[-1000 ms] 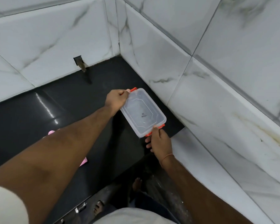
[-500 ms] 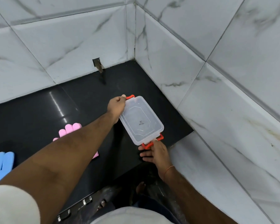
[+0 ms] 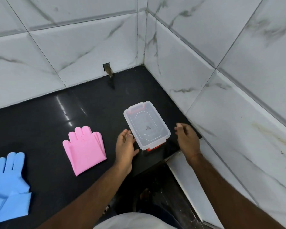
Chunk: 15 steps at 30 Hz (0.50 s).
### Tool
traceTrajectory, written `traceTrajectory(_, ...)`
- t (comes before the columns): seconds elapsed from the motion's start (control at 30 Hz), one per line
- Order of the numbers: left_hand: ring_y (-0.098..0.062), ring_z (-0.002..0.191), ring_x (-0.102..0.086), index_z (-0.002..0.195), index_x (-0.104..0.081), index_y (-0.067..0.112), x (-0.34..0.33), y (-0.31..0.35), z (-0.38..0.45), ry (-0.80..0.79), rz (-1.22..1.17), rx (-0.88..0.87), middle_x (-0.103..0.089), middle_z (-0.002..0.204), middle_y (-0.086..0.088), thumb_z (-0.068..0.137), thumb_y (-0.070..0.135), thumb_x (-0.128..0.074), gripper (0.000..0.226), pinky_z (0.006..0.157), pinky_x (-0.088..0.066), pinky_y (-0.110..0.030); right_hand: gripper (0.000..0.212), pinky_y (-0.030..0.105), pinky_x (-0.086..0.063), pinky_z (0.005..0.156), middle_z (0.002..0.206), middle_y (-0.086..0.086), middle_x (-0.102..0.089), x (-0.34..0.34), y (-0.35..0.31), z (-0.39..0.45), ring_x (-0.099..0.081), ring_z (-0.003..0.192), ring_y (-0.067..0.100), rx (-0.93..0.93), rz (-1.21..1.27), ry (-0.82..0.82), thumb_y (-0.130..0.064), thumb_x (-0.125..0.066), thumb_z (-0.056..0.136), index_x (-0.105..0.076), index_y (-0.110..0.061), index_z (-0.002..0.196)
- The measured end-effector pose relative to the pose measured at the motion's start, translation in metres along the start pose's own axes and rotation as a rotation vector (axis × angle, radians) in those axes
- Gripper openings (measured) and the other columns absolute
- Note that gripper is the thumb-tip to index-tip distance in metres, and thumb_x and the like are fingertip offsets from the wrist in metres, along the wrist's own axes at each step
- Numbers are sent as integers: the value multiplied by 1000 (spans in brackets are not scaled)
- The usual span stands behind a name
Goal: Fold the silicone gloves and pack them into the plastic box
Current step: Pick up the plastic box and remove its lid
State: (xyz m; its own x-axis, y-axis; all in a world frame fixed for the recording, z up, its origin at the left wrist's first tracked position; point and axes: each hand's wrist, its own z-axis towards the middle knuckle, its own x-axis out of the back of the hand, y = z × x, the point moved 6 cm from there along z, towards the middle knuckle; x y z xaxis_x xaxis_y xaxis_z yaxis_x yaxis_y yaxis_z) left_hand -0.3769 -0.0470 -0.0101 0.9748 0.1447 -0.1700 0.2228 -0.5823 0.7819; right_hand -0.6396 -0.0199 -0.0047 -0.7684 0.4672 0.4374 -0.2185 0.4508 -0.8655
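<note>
Hovering on either side of the clear rectangular plastic box [image 3: 147, 125], both my hands are empty and grip nothing. My left hand [image 3: 125, 146] has its fingers loosely spread, the fingertips just beside the box's long left edge, though I cannot tell whether they touch it. My right hand [image 3: 187, 139] is a little apart from the box's right side, its fingers relaxed and slightly curled, blurred at the tips. The box sits on the glossy black stone counter [image 3: 40, 116] near the corner where the white marble-look wall tiles [image 3: 73, 47] meet. Its translucent lid is on, with an orange-red latch [image 3: 153, 147] showing at the near short end and another at the far end. Through the lid I see nothing inside except a small dark squiggle near the middle, which could be a mark on the plastic; I cannot read it as writing. No brand or label is legible. To the left of my left hand, apart from the box, the pink silicone glove [image 3: 84, 150] lies flat on the counter, folded, fingers pointing away from me. Further left, at the picture's edge, the light blue silicone glove [image 3: 8, 185] lies flat, partly cut off from view. In the back wall a small dark rectangular opening [image 3: 106, 66] sits just above the counter.
</note>
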Motion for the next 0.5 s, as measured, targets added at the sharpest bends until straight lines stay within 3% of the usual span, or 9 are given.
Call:
traceTrajectory(0.07, -16, 125, -74, 145, -61, 28, -3, 0, -6, -30, -39, -7, -77, 135, 7, 117, 25, -52, 30, 102, -63, -50, 36, 39, -57, 99, 118, -4, -74, -19, -16, 14, -69, 111, 17, 14, -41, -111, -47, -52, 106, -72, -25, 126)
traceTrajectory(0.13, -11, 114, -79, 135, -69, 29, -4, 3, -8, -32, -58, -19, -83, 123, 10, 117, 24, -52, 25, 89, -66, -40, 34, 29, -58, 85, 111, -8, -74, -38, -24, 21, -69, 105, 13, 7, -53, -234, -50, -51, 107, -72, -28, 121)
traceTrajectory(0.2, -8, 108, -81, 130, -71, 30, -2, 7, -9, -22, -81, -21, -84, 117, 13, 117, 24, -54, 22, 76, -68, -33, 26, 22, -55, 75, 107, -12, -72, -49, -27, 23, -69, 100, 10, 7, -46, -303, -49, -51, 108, -70, -32, 115)
traceTrajectory(0.27, -8, 106, -82, 129, -72, 30, 1, 11, -9, -10, -100, -18, -85, 117, 12, 116, 23, -56, 21, 69, -68, -29, 22, 24, -58, 75, 106, -11, -73, -52, -26, 24, -70, 100, 11, -2, -25, -322, -46, -54, 108, -70, -33, 112)
traceTrajectory(0.4, -12, 108, -83, 132, -75, 25, 7, 13, -8, -20, -101, -14, -85, 122, 6, 117, 22, -54, 26, 70, -68, -29, 18, 39, -67, 86, 108, -5, -76, -55, -20, 27, -74, 101, 18, -55, 42, -375, -44, -58, 106, -71, -32, 112)
traceTrajectory(0.5, -17, 112, -82, 134, -74, 25, 10, 8, -7, -19, -130, 17, -84, 124, 4, 115, 22, -58, 25, 79, -69, -37, 18, 42, -67, 87, 108, -4, -77, -58, -21, 28, -75, 102, 20, -57, 53, -401, -44, -60, 105, -72, -32, 110)
